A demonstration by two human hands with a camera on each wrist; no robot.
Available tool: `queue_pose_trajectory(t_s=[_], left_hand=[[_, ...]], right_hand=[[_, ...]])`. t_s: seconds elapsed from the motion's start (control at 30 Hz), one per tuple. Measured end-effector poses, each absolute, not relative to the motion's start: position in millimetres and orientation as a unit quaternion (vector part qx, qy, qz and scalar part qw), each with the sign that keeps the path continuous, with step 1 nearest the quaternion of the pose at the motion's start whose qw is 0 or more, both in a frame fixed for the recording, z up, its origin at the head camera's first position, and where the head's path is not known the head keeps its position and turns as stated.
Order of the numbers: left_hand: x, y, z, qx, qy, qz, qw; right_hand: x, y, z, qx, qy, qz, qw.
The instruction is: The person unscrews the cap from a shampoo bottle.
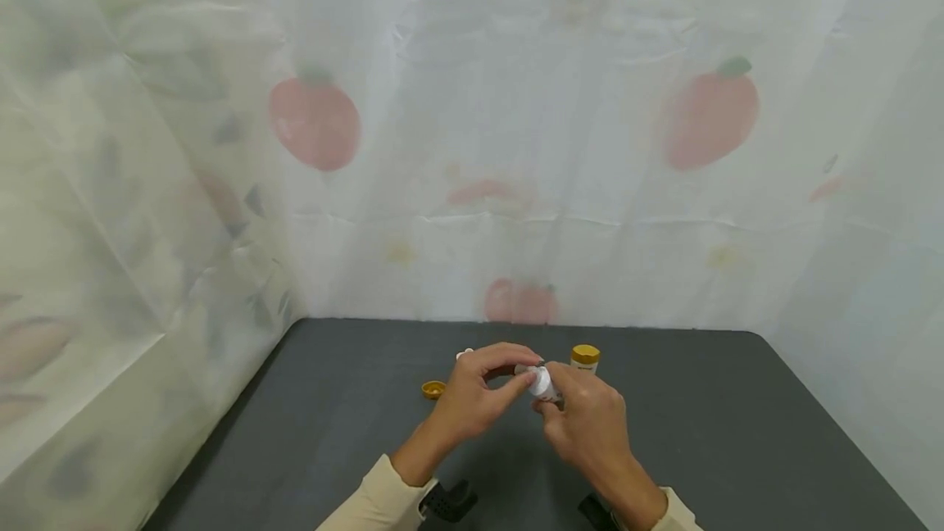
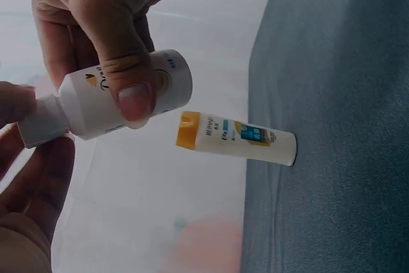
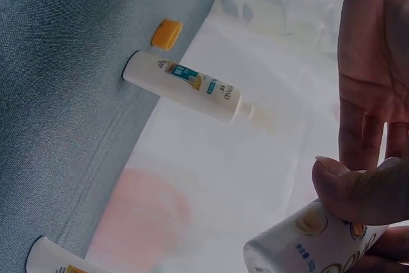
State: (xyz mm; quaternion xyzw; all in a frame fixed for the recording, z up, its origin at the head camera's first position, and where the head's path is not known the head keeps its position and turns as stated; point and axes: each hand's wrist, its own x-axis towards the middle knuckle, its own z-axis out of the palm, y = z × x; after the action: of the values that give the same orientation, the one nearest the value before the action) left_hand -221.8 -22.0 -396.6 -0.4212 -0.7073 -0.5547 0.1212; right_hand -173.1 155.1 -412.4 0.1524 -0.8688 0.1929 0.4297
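A small white bottle (image 2: 172, 81) with printed lettering is held between both hands, tilted, its cap end uppermost. My right hand (image 1: 590, 416) grips the bottle's body, the thumb lying across the label in the left wrist view. With thumb and fingers my left hand (image 1: 472, 396) pinches the white cap (image 2: 43, 121) at the bottle's top. In the right wrist view the bottle's base shows at the bottom, while the cap end is out of frame.
Behind the hands stands a white bottle with a gold cap (image 1: 585, 353). Farther left is a second, uncapped white bottle (image 3: 185, 87), its narrow neck exposed. A loose gold cap (image 1: 433, 390) lies on the dark table (image 1: 354, 433). A fruit-print curtain (image 1: 413, 146) surrounds the table's back and sides.
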Motion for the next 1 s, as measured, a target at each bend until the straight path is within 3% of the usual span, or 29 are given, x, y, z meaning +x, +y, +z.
queue_pose_trajectory(t_s=[0.23,0.5,0.8,1.0], left_hand=[[-220,-23,-393,-0.415,-0.712,-0.549,0.140],[-216,-31,-390,-0.424,-0.737,-0.517,0.102],[-216,-32,-390,-0.430,-0.731,-0.517,0.115],[-219,-33,-393,-0.428,-0.705,-0.557,0.097]], right_hand=[[-170,154,-411,0.158,-0.867,0.194,0.431],[-170,154,-410,0.141,-0.876,0.201,0.416],[-169,154,-413,0.147,-0.874,0.195,0.420],[-167,154,-414,0.161,-0.865,0.187,0.438]])
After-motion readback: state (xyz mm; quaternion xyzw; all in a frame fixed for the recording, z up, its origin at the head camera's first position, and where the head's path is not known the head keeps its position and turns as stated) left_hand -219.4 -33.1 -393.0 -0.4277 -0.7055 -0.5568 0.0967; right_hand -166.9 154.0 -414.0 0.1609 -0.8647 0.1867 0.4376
